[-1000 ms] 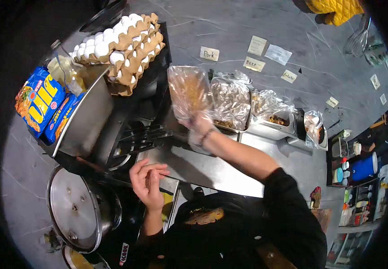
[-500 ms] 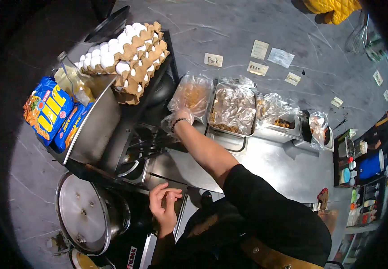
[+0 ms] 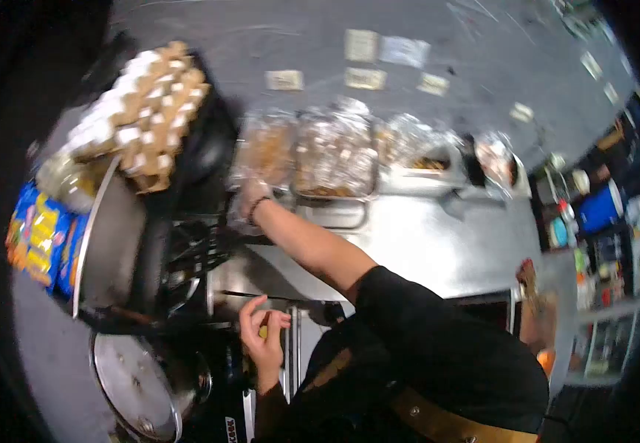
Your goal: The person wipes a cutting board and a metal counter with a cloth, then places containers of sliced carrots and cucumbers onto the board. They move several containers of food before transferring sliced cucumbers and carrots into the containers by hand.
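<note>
Two hands show: the right hand (image 3: 252, 198), in a clear glove with a dark bracelet at the wrist, reaches over the left end of the steel desk (image 3: 445, 258), while the bare left hand (image 3: 264, 340) hangs by the near left corner. The right hand touches the near side of a clear bag (image 3: 264, 151) of orange-brown food, which sits at the desk's far left corner; blur and glossy plastic hide its fingers, so I cannot tell whether they pinch the bag or only press on it. The left hand's fingers are loosely bent and slightly apart. Just right of the bag, along the far edge, is a wrapped tray (image 3: 338, 159), with the rim of a steel pan (image 3: 334, 214) showing on its near side. Farther along that edge comes a partly covered pan (image 3: 430, 177) with dark chunks showing, then a wrapped tub (image 3: 493, 166) at the far right corner. Past the desk's left edge are black grates (image 3: 194, 247), a deep steel pot (image 3: 109, 244), blue packets (image 3: 39, 236) and stacked cartons of eggs (image 3: 150, 114). Small labels (image 3: 364, 77), too blurred to read, are on the grey wall beyond the far edge.
</note>
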Action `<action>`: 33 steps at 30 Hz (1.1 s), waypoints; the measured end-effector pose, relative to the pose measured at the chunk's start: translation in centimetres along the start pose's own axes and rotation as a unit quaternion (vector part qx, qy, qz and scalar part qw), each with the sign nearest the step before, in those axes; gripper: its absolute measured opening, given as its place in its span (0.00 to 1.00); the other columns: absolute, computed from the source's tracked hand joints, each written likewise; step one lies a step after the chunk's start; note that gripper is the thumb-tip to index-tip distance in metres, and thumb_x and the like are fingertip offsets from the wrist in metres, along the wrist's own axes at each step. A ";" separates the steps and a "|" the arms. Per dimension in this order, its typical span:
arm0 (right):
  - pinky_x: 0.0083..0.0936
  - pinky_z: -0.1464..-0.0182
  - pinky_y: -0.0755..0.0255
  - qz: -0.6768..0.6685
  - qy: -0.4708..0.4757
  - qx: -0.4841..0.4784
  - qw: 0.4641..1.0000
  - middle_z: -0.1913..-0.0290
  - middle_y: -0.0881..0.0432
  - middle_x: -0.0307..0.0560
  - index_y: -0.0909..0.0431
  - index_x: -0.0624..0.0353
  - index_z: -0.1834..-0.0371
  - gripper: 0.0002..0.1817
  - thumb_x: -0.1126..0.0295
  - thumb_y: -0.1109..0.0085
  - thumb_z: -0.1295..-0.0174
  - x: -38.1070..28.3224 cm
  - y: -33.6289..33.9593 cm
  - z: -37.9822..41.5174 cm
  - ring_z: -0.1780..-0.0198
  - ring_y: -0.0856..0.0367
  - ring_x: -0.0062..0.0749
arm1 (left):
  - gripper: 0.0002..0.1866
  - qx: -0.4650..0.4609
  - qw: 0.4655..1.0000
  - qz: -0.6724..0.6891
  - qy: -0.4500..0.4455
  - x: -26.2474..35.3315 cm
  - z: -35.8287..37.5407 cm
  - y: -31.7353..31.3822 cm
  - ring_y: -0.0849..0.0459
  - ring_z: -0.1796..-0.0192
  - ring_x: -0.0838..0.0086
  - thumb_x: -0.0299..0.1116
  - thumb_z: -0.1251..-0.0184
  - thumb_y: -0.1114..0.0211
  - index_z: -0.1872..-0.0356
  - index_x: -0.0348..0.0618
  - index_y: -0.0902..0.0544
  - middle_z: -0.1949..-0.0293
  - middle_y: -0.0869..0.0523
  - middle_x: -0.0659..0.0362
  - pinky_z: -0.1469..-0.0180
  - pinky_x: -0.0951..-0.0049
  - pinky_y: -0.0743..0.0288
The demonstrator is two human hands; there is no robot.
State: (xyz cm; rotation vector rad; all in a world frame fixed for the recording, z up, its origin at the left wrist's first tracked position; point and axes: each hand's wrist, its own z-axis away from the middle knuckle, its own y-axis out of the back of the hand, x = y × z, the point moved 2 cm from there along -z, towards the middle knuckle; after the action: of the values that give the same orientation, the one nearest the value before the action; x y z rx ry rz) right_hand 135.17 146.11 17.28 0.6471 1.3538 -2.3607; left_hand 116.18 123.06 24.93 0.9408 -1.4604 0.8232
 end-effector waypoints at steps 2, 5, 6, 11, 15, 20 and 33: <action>0.43 0.38 0.47 -0.126 -0.134 -0.160 0.970 0.35 0.41 0.51 0.40 0.59 0.39 0.30 0.49 0.63 0.38 0.0 1.6 0.2 0.38 0.39 0.42 | 0.16 -0.172 0.981 -0.019 0.089 -2.3 -1.4 -1.6 0.22 0.73 0.77 0.32 0.36 0.46 0.50 0.37 0.33 0.72 0.18 0.54 0.69 0.81 0.30; 0.26 0.70 0.30 -0.016 0.065 -0.053 0.996 0.64 0.26 0.46 0.29 0.60 0.66 0.08 0.67 0.52 0.43 -3.3 1.6 9.8 0.67 0.27 0.29 | 0.15 -0.436 0.869 -0.069 0.221 -8.4 -1.8 -5.2 0.22 0.73 0.78 0.36 0.34 0.46 0.51 0.39 0.31 0.72 0.18 0.57 0.68 0.81 0.29; 0.21 0.71 0.30 0.050 0.089 -0.068 0.992 0.70 0.26 0.41 0.29 0.62 0.66 0.09 0.66 0.49 0.43 -5.0 2.3 15.2 0.71 0.27 0.24 | 0.17 -0.475 0.832 -0.099 0.270 -11.5 -0.9 -6.1 0.23 0.71 0.78 0.38 0.35 0.45 0.51 0.37 0.30 0.70 0.18 0.57 0.67 0.79 0.30; 0.32 0.55 0.31 0.534 0.334 0.035 0.776 0.63 0.25 0.49 0.34 0.60 0.53 0.20 0.61 0.44 0.45 -8.2 13.4 31.6 0.60 0.25 0.39 | 0.33 -0.650 0.713 -0.182 0.188 -18.6 4.7 -10.8 0.33 0.40 0.70 0.52 0.33 0.52 0.36 0.39 0.43 0.41 0.32 0.54 0.39 0.70 0.39; 0.38 0.43 0.35 0.691 0.372 0.145 0.602 0.45 0.32 0.59 0.36 0.62 0.45 0.25 0.63 0.45 0.45 -6.7 32.2 38.5 0.44 0.31 0.49 | 0.35 -0.685 0.689 -0.165 0.171 -32.4 9.5 -9.9 0.36 0.37 0.68 0.53 0.34 0.51 0.35 0.39 0.45 0.39 0.35 0.55 0.37 0.69 0.43; 0.33 0.42 0.35 0.749 0.137 0.544 0.353 0.48 0.30 0.62 0.37 0.70 0.44 0.28 0.64 0.49 0.48 -10.2 54.6 51.6 0.46 0.29 0.50 | 0.37 -0.684 0.701 -0.130 0.151 -41.7 14.4 -13.2 0.40 0.35 0.67 0.53 0.34 0.50 0.33 0.38 0.48 0.37 0.38 0.55 0.34 0.69 0.48; 0.37 0.53 0.27 0.565 -0.048 0.676 0.470 0.57 0.22 0.59 0.26 0.64 0.56 0.19 0.62 0.51 0.46 -18.9 68.3 55.5 0.54 0.21 0.43 | 0.34 -0.457 0.780 -0.382 0.192 -32.9 22.0 -16.1 0.25 0.46 0.60 0.57 0.43 0.44 0.47 0.35 0.27 0.49 0.23 0.45 0.45 0.65 0.33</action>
State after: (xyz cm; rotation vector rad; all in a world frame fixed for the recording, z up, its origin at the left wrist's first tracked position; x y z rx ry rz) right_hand 173.32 65.81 3.20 1.1355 -1.1912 -1.5724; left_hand 121.92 99.60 -10.29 0.4610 -0.7970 -0.3172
